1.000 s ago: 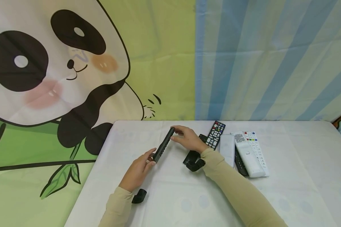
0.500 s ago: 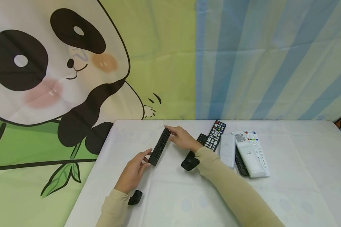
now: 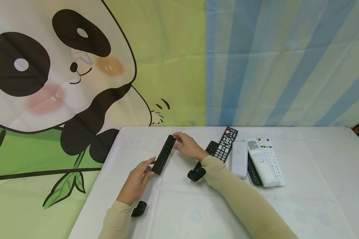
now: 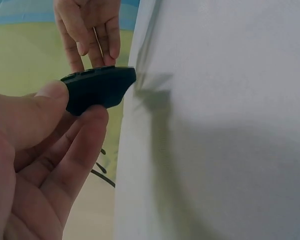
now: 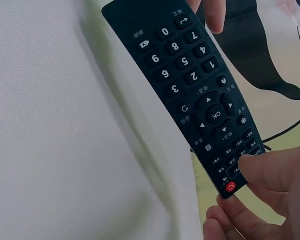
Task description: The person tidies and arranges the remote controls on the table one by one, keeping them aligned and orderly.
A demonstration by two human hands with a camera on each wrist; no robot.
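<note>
Black remote (image 3: pixel 164 154) is turned from edge-on, keypad (image 5: pixel 202 100) now exposed; pinched at 2 ends by left hand (image 3: pixel 134 182) and right hand (image 3: pixel 187 146); reading apparently eased.

The long black plastic remote control (image 3: pixel 164 155), nearly edge-on a second ago, has moved left and turned its button face into the head view. The left hand (image 3: pixel 134 182) has shifted left and slightly nearer; the right hand (image 3: pixel 189 146) has shifted left, its beige sleeve (image 3: pixel 242 199) uncovering the white rectangular object's (image 3: pixel 239 160) near end.
</note>
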